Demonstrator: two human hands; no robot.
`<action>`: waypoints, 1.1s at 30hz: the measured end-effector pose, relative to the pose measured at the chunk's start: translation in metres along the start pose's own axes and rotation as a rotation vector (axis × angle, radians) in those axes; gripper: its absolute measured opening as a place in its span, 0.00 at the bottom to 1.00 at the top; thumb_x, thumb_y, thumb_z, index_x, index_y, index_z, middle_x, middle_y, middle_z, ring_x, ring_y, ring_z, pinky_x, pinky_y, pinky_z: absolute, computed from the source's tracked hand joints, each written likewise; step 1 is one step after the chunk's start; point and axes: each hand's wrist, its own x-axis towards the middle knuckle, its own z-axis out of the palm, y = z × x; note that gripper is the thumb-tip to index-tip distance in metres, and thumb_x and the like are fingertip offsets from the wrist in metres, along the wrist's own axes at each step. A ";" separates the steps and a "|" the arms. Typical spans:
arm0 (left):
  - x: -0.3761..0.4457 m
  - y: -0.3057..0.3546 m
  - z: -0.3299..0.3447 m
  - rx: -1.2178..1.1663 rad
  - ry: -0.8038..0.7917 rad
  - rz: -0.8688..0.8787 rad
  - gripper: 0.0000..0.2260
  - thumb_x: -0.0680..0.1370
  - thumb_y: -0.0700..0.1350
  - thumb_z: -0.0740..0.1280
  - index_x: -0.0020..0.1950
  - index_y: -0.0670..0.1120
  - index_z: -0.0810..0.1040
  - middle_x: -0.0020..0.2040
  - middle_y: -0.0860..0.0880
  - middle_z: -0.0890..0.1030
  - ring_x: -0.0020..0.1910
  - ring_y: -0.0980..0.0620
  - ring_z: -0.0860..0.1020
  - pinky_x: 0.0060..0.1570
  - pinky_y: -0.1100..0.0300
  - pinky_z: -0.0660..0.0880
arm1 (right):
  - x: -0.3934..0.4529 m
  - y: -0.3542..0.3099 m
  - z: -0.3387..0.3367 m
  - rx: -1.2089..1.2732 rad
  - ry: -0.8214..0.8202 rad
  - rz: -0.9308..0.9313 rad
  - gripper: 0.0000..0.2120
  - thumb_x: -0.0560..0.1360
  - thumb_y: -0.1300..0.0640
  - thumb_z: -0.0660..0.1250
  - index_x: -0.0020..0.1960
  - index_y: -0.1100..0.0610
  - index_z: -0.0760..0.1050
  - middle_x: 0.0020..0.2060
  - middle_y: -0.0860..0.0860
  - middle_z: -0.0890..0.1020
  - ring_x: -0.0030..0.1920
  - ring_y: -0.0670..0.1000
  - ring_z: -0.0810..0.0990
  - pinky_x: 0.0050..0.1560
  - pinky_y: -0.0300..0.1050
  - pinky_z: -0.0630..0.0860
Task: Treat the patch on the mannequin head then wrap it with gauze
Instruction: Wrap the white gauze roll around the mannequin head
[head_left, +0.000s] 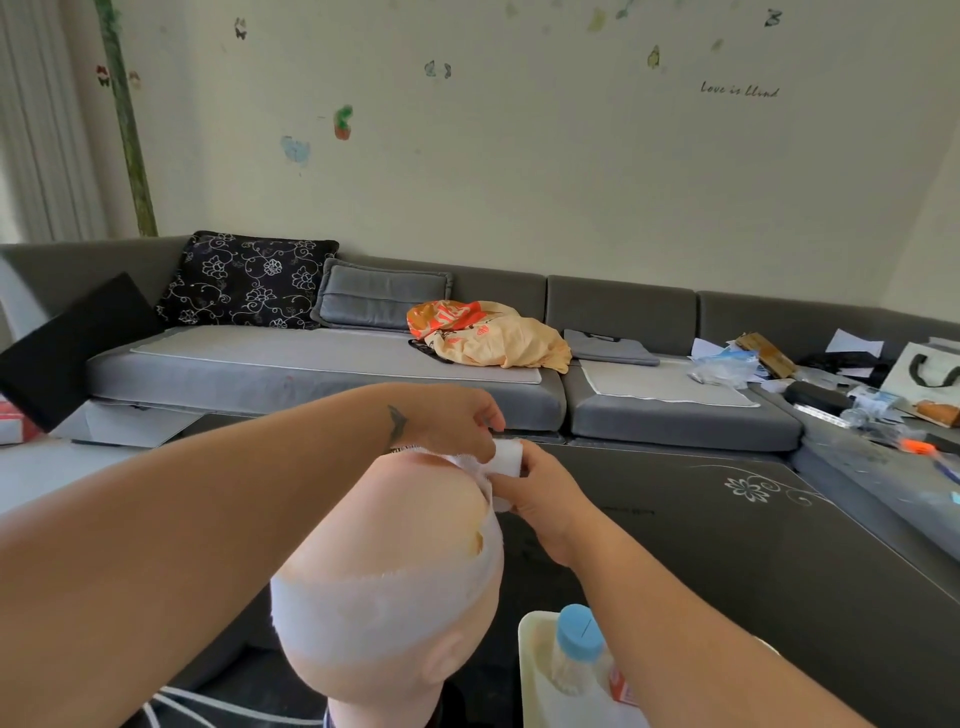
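Head view: the mannequin head (395, 561) stands at the near middle of the dark bench (727, 545), its ear toward the camera. A band of white gauze (374, 608) already circles it, running from the near side up its right side to the far top. A brown-orange patch (477, 540) shows on the right side of the scalp, right at the edge of the gauze.

Both hands meet at the far top of the head. The left hand (452, 423) has its fingers curled down, pinching the gauze against the head. The right hand (540, 493) grips the white gauze roll (506, 460) between thumb and fingers, just beside the left hand.

At the near right a bottle with a blue cap (577, 631) stands in a pale tray (535, 670). Beyond the bench runs a grey sofa (311, 364), with an orange-and-yellow bag (483, 335) on its seat.
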 end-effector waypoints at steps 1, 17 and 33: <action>-0.002 0.000 0.000 0.008 -0.016 -0.017 0.18 0.75 0.51 0.67 0.64 0.58 0.71 0.58 0.55 0.77 0.55 0.53 0.75 0.52 0.62 0.69 | 0.000 0.002 0.000 0.015 0.008 -0.003 0.23 0.66 0.55 0.76 0.58 0.46 0.73 0.51 0.49 0.81 0.51 0.50 0.79 0.44 0.42 0.78; -0.007 0.012 0.012 0.132 -0.076 0.020 0.17 0.74 0.55 0.67 0.63 0.58 0.74 0.55 0.55 0.79 0.51 0.55 0.76 0.48 0.61 0.69 | -0.019 0.011 -0.007 0.048 0.086 -0.084 0.16 0.67 0.56 0.74 0.49 0.41 0.73 0.46 0.44 0.80 0.47 0.48 0.79 0.40 0.39 0.76; -0.009 0.027 0.028 0.214 -0.099 0.098 0.24 0.75 0.54 0.70 0.69 0.54 0.69 0.61 0.51 0.77 0.53 0.53 0.74 0.52 0.61 0.68 | -0.024 0.016 -0.014 -0.161 0.189 -0.065 0.18 0.65 0.52 0.76 0.45 0.39 0.69 0.41 0.39 0.76 0.40 0.42 0.76 0.24 0.27 0.69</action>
